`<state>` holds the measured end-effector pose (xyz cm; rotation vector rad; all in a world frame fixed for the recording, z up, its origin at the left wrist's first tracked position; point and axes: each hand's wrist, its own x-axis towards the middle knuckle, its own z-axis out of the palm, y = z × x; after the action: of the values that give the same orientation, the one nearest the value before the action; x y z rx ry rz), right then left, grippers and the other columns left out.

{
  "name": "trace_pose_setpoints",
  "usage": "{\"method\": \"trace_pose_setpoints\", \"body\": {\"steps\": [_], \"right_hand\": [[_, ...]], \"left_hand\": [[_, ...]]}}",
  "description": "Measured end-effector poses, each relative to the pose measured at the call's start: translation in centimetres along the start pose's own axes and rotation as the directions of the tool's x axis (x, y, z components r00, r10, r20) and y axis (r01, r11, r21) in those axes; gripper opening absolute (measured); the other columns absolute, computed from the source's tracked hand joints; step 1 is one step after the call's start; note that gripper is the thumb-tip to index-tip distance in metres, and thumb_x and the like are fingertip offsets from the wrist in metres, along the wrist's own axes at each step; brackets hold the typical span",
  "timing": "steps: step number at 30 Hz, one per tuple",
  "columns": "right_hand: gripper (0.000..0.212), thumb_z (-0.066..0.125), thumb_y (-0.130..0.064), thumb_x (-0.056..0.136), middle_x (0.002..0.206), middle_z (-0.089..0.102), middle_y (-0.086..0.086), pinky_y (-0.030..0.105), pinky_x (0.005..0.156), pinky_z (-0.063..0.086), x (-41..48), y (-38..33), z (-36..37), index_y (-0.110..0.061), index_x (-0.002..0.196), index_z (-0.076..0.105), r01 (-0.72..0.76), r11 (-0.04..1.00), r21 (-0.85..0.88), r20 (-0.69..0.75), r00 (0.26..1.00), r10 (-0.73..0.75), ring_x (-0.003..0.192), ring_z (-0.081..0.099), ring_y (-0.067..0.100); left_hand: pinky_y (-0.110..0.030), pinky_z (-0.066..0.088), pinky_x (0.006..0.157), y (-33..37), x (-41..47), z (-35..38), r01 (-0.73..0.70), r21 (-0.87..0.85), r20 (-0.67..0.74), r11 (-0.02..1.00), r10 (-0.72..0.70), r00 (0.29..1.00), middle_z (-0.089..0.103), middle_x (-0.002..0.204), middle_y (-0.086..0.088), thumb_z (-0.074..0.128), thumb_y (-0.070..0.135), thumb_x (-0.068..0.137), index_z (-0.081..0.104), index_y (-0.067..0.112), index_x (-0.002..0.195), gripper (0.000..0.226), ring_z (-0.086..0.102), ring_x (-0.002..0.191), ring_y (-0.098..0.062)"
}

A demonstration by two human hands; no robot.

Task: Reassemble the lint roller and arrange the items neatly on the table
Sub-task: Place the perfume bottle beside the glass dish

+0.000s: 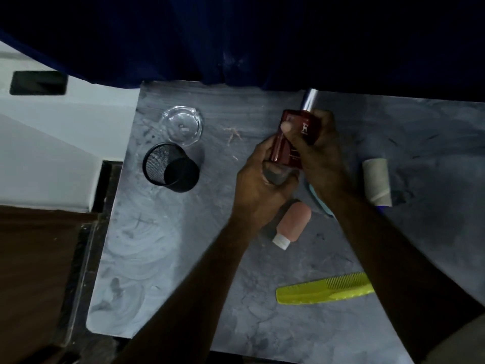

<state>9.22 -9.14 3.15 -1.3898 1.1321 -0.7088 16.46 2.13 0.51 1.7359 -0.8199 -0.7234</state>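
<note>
Under my right forearm, a blue thing (pixel 321 203) shows only as a thin curved edge; I cannot tell what it is. The same arm cuts off the end of the yellow-green comb (pixel 324 288). The far side of the frame is a dark blue drape (pixel 236 40), too dim to read.

My right hand (pixel 313 151) is closed around a dark red bottle (pixel 294 137) with a silver cap, thumb pressed on its front face. My left hand (pixel 258 182) is curled shut on something grey at the bottle's lower end; I cannot make out what, or whether it is joined to the bottle. Both hold the bottle above the grey table (pixel 183 271).

The lint roller roll (pixel 377 182), pale and lying on its side, rests on the table to the right of my hands, apart from them. A pink squeeze bottle (pixel 291 222) with white cap lies just beneath my left wrist. A black mesh cup (pixel 170 168) lies tipped over at left, touching or nearly touching a clear glass dish (pixel 181 125).
</note>
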Motion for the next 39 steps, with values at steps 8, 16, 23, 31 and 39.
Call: {"method": "trace_pose_setpoints", "body": {"steps": [8, 16, 23, 31, 39], "right_hand": [[0.037, 0.053, -0.057, 0.097, 0.100, 0.070, -0.012, 0.050, 0.081, 0.060, 1.5, 0.9, 1.3, -0.025, 0.116, 0.052, 0.154, 0.949, -0.276, 0.208, 0.973, -0.097, 0.092, 0.071, 0.012], [0.040, 0.063, -0.025, 0.098, 0.128, 0.065, -0.002, 0.035, 0.098, 0.055, 3.8, -0.1, 5.1, -0.017, 0.135, 0.051, 0.401, 0.857, -0.324, 0.371, 0.887, -0.275, 0.113, 0.064, 0.010], [0.038, 0.062, -0.019, 0.098, 0.133, 0.064, 0.003, 0.028, 0.097, 0.053, 5.5, 0.1, 8.4, -0.016, 0.134, 0.051, 0.488, 0.772, -0.407, 0.427, 0.849, -0.311, 0.118, 0.060, 0.010], [0.038, 0.062, -0.013, 0.097, 0.133, 0.065, 0.007, 0.027, 0.096, 0.049, 6.7, 0.7, 10.2, -0.016, 0.133, 0.053, 0.475, 0.745, -0.468, 0.449, 0.854, -0.262, 0.122, 0.061, 0.020], [0.041, 0.063, -0.014, 0.097, 0.140, 0.061, 0.008, 0.034, 0.103, 0.051, 7.1, 1.0, 10.7, -0.017, 0.136, 0.053, 0.473, 0.716, -0.513, 0.430, 0.864, -0.263, 0.129, 0.058, 0.023]], "left_hand": [[-0.034, 0.064, 0.097, -1.2, 3.2, -2.5, 0.026, -0.149, -0.242, 0.988, -0.062, 0.968, 0.080, 0.120, -0.002, 0.077, 0.021, 0.100, 0.071, 0.011, 0.137, 0.039, 0.076, 0.108, -0.012], [-0.045, 0.052, 0.110, -0.9, 5.7, -4.0, 0.149, 0.178, -0.372, 0.973, -0.074, 0.925, 0.069, 0.142, -0.007, 0.050, 0.023, 0.108, 0.056, 0.016, 0.154, 0.047, 0.056, 0.134, -0.029], [-0.041, 0.044, 0.122, -1.5, 6.4, -3.7, 0.208, -0.002, -0.362, 0.978, -0.195, 0.912, 0.050, 0.157, -0.021, 0.066, -0.001, 0.094, 0.038, 0.001, 0.162, 0.074, 0.049, 0.147, -0.033], [-0.054, 0.053, 0.114, -2.6, 7.5, -4.7, 0.237, -0.115, -0.310, 0.965, -0.261, 0.914, 0.056, 0.151, -0.022, 0.065, -0.014, 0.090, 0.042, 0.001, 0.157, 0.073, 0.060, 0.138, -0.037], [-0.058, 0.050, 0.117, -3.2, 8.1, -4.7, 0.201, -0.197, -0.295, 0.959, -0.254, 0.921, 0.053, 0.151, -0.025, 0.067, -0.018, 0.083, 0.042, -0.002, 0.157, 0.080, 0.055, 0.141, -0.041]]}}
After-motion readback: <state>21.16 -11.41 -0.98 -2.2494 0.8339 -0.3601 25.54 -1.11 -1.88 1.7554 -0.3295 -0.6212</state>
